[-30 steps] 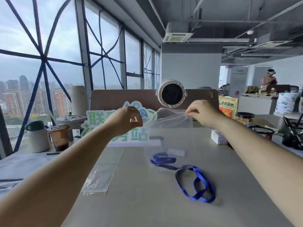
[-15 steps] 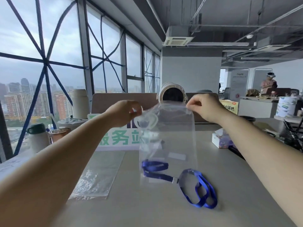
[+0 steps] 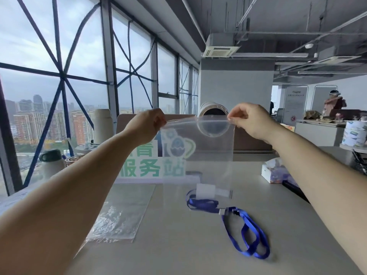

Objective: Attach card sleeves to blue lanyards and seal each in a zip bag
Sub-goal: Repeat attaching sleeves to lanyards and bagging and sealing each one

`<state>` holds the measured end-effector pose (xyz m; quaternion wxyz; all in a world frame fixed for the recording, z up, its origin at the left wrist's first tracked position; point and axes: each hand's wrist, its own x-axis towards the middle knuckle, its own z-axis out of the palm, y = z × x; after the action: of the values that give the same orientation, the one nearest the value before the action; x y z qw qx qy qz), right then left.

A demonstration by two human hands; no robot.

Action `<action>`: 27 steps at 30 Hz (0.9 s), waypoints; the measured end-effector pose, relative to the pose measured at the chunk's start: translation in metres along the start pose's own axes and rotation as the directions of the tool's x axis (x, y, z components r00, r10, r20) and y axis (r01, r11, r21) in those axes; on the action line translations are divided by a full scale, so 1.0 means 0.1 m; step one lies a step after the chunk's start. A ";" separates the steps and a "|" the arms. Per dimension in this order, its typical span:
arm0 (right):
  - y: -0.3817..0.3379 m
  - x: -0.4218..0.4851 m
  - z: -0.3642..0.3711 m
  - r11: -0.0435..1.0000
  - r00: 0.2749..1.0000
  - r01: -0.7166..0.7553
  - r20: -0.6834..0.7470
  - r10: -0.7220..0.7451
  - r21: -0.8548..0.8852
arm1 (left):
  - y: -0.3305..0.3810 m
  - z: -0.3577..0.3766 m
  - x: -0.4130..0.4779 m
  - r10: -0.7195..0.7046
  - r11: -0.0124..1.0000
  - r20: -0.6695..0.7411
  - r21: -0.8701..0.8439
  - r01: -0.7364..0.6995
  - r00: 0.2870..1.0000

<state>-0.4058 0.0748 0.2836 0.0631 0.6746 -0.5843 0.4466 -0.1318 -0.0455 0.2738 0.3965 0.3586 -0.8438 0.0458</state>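
Both grips pinch the zip bag point(image 3: 210, 159) by its top corners: left hand point(image 3: 148, 124), right hand point(image 3: 252, 120). Its mouth is stretched level between them. The blue lanyard point(image 3: 248, 255) with card sleeve point(image 3: 205, 190) lies on the worktop point(image 3: 178, 245) below. Its long axis trails toward my right arm, so the right hand is nearer.

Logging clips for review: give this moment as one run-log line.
left hand pinches zip bag top corner | right hand pinches other corner | bag hangs over table | blue lanyard loop lies on table

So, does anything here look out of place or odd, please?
Nothing spilled or damaged. The blue lanyard sprawls in twisted loops on the table, below the zip bag pinched up by the left hand and right hand.
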 end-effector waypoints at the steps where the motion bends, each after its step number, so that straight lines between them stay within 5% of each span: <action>1: 0.02 0.01 0.02 0.999 1.000 -0.008 0.024 0.009 -0.036 | 0.00 0.01 0.00 0.007 1.000 0.008 0.017 -0.007 1.000; 13: 0.25 0.06 0.29 0.996 0.995 -0.088 0.041 0.088 0.005 | -0.10 0.17 0.06 -0.034 0.995 0.004 -0.099 0.034 0.999; 21: 0.31 0.14 0.47 0.897 0.927 -0.370 0.160 0.339 0.242 | -0.19 0.41 0.17 -0.252 0.920 0.101 -0.284 0.270 0.963; 27: 0.44 0.28 0.58 0.894 0.939 -0.344 0.073 0.337 0.287 | -0.19 0.51 0.28 -0.312 0.843 0.110 -0.427 0.328 0.944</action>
<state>-0.4144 0.0052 0.2489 -0.1235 0.5684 -0.6206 0.5259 -0.1643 -0.0942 0.2546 0.4536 0.3961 -0.7677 -0.2191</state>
